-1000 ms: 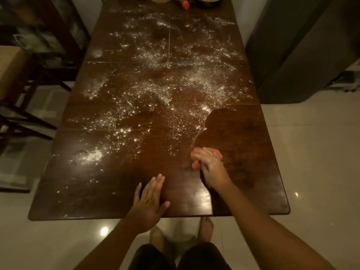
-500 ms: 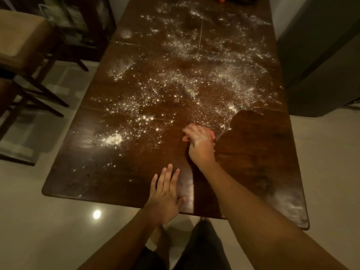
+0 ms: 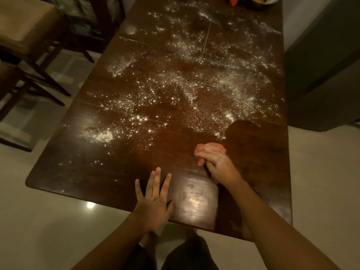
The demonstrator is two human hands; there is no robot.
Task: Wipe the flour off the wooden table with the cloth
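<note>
Pink cloth [image 3: 206, 150] | bunched under right hand [image 3: 218, 164] | on wooden table [image 3: 81, 168]

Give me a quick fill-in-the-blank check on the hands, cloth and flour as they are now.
1. The right hand grips the ____ against the table.
2. The left hand rests at the table's near edge and holds ____.
3. The wiped, dark patch sits towards the table's near ____ corner.
4. White ____ covers the table's middle and far end.
Missing words: cloth; nothing; right; flour.
</note>
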